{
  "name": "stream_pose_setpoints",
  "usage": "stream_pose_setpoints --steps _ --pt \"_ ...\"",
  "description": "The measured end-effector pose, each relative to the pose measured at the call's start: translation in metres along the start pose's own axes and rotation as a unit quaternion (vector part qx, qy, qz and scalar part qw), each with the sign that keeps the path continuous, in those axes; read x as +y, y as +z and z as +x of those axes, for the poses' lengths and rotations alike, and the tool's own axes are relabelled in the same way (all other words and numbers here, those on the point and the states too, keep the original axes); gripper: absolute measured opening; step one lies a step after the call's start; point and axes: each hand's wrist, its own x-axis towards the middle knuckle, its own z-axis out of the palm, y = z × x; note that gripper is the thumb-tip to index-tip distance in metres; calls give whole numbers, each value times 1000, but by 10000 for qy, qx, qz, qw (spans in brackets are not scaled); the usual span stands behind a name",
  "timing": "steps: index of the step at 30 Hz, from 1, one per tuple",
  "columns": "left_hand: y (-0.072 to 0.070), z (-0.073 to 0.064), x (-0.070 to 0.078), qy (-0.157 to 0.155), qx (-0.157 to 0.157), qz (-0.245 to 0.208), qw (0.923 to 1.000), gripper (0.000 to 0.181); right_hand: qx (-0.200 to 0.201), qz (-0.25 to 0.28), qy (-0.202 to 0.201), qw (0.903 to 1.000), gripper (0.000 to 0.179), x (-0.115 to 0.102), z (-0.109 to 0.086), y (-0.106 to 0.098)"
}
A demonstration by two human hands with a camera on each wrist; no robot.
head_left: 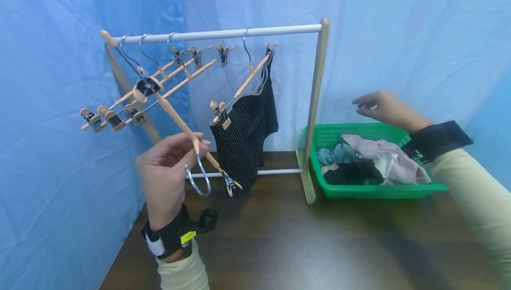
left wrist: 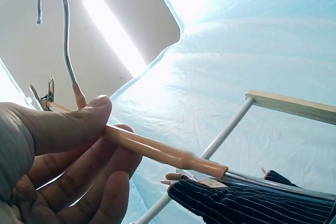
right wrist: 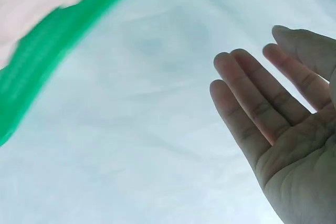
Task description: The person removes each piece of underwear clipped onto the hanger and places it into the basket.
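In the head view my left hand (head_left: 165,170) pinches a clip hanger (head_left: 175,117) by its orange-tan bar, close to the base of the hook. The metal hook (head_left: 199,183) points down toward the table there. Thumb and fingertips close around the bar (left wrist: 152,148) in the left wrist view. My right hand (head_left: 385,106) is raised over the back of a green basket (head_left: 379,191), holding nothing. Its fingers look relaxed and nearly straight in the right wrist view. Folded clothes in pink (head_left: 369,146), black (head_left: 353,174) and blue-grey (head_left: 339,153) lie in the basket.
A small clothes rack (head_left: 317,90) with a white top rail (head_left: 223,34) stands on the dark table (head_left: 271,245). Black pinstriped shorts (head_left: 249,135) hang from one clip hanger, and several bare clip hangers (head_left: 187,79) hang left of them. Blue cloth (head_left: 52,117) encloses the sides and back.
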Motion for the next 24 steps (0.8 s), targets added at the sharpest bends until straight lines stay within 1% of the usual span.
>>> stream_pose_setpoints --steps 3,6,9,12,14,16,18,21,22,24 --pt "0 -1 2 -45 -24 60 10000 17 266 183 -119 9994 32 -21 8 -8" --pt "0 -2 4 -111 -31 154 9998 17 287 547 38 9981 40 -44 11 -13" --pt "-1 -2 6 -144 -28 227 9996 17 261 957 144 9950 46 -63 15 -14" --pt "-2 4 9 -23 -108 288 9995 18 255 1282 107 9914 49 -76 22 -9" --pt "-3 10 13 97 -172 451 9988 18 251 1407 19 9897 50 -82 27 -5" --pt "-4 16 18 254 -253 523 9980 18 254 1543 -86 9877 50 -87 33 2" --pt "-4 24 24 376 -314 714 9962 17 266 1670 -189 9854 47 -90 38 8" --pt "-4 38 33 477 -415 1239 9903 17 348 1849 -193 9819 41 -94 43 17" --pt "-4 44 37 485 -444 1460 9871 17 398 1875 -134 9814 40 -95 44 19" --pt "-3 55 42 469 -498 1990 9776 17 519 1936 -10 9797 37 -97 45 22"
